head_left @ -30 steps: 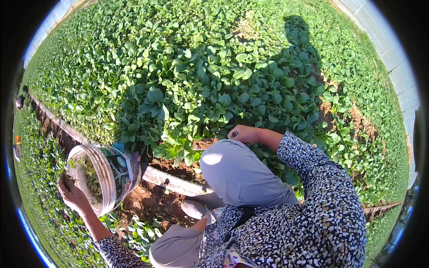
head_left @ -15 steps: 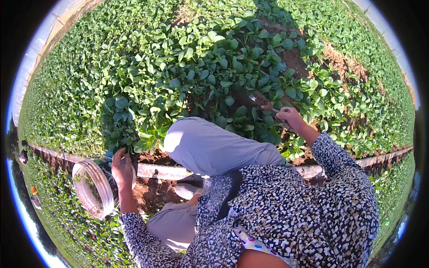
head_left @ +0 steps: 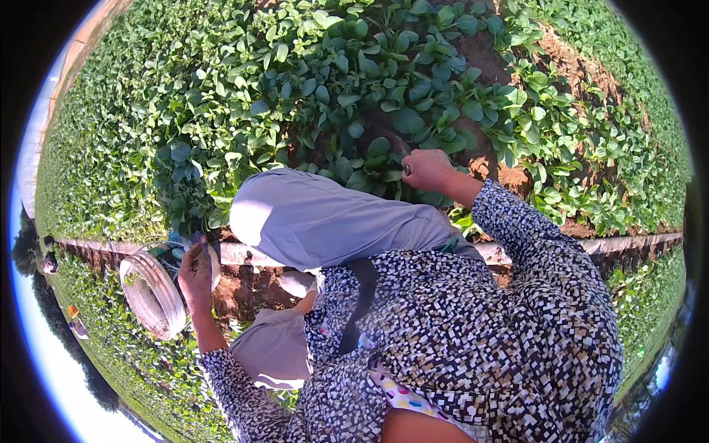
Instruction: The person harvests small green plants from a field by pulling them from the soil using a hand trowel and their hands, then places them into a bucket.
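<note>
My right hand [head_left: 430, 171] is closed around the handle of a hand trowel [head_left: 407, 170]. The trowel points down among low leafy green plants [head_left: 380, 151] in front of my knee, and leaves and motion blur mostly hide its blade. On the left, my left hand [head_left: 196, 275] is beside a white plastic bucket [head_left: 153, 295] that lies tipped, its ribbed side showing. The fingers of that hand are loosely bent and apart, and I make out nothing held in them. Shade darkens its palm.
My bent knee [head_left: 295, 214] in grey trousers lies between the two hands. A pale narrow strip [head_left: 247, 255] crosses the field beside bare brown soil [head_left: 258, 286]. Dense plants cover the ground ahead. Far left, a small figure in orange [head_left: 74, 314] appears.
My right hand has moved left and slightly up with the trowel, whose blade was in plain sight before and is now down in the leaves. My left hand has turned a little beside the bucket.
</note>
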Available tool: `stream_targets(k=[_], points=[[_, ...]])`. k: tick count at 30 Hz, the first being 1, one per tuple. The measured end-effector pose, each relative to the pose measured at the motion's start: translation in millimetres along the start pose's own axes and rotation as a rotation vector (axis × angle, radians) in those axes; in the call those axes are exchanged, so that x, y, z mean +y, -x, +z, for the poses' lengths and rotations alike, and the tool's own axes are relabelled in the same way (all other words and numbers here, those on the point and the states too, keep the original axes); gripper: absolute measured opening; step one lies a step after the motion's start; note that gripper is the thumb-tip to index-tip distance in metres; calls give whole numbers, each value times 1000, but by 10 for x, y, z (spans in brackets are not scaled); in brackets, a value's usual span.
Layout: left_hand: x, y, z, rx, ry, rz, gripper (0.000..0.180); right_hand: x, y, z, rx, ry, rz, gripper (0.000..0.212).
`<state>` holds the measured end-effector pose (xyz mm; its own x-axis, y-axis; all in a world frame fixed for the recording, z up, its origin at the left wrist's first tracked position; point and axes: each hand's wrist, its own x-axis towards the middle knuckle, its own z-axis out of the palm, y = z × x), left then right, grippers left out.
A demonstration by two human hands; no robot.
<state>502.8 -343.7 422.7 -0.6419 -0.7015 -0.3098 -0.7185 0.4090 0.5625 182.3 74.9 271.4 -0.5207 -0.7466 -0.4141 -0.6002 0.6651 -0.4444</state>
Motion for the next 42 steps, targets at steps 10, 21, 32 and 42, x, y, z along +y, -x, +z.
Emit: stream_targets(k=[10, 21, 32, 42], points=[[94, 196, 879, -125, 46, -122, 33, -38, -131, 108, -71, -237, 60, 24], [-43, 49, 1456, -184, -568, 525, 41, 607, -316, -179, 234, -225, 294, 26], [96, 19, 1431, -149, -466, 285, 28, 442, -105, -177, 186, -196, 150, 22], [666, -91, 1295, 125, 526, -273, 29, -93, -705, -124, -79, 147, -310, 20]])
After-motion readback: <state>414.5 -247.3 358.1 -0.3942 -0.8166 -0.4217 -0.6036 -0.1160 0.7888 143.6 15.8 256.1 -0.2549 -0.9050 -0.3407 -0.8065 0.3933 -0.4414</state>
